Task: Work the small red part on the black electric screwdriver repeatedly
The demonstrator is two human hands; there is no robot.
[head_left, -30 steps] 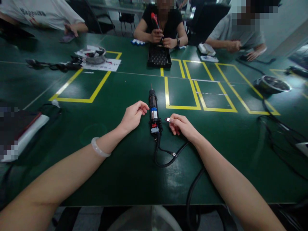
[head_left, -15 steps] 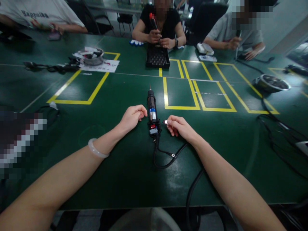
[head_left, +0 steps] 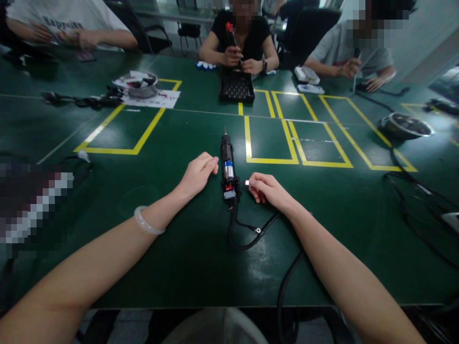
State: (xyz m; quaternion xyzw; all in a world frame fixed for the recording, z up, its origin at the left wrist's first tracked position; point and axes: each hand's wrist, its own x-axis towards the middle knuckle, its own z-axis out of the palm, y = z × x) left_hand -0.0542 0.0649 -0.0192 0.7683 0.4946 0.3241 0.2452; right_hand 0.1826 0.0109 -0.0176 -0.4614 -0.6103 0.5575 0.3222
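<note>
An electric screwdriver [head_left: 228, 165] with its casing off lies on the green table, its thin bit pointing away from me. Its bare motor, a red part and a grey block show, and a black cable [head_left: 247, 247] loops from the rear end. To its left, my left hand [head_left: 199, 173] is closed, thumb against the curled fingers, apart from the tool; whatever those fingers may hold is hidden. My right hand [head_left: 267, 187], just right of the tool's rear, pinches a small white part [head_left: 247, 183] with a dark end. Its exact kind is too small to tell.
Yellow tape frames [head_left: 272, 161] mark the table. Across it, a person works over a black tray [head_left: 236, 87]; two others sit either side. A metal bowl [head_left: 141, 88] stands on papers back left, another bowl [head_left: 405, 126] at right near black cables [head_left: 412, 196].
My left hand's fingers have curled in more tightly. My right hand stays beside the tool with the small part. The camera view has shifted slightly.
</note>
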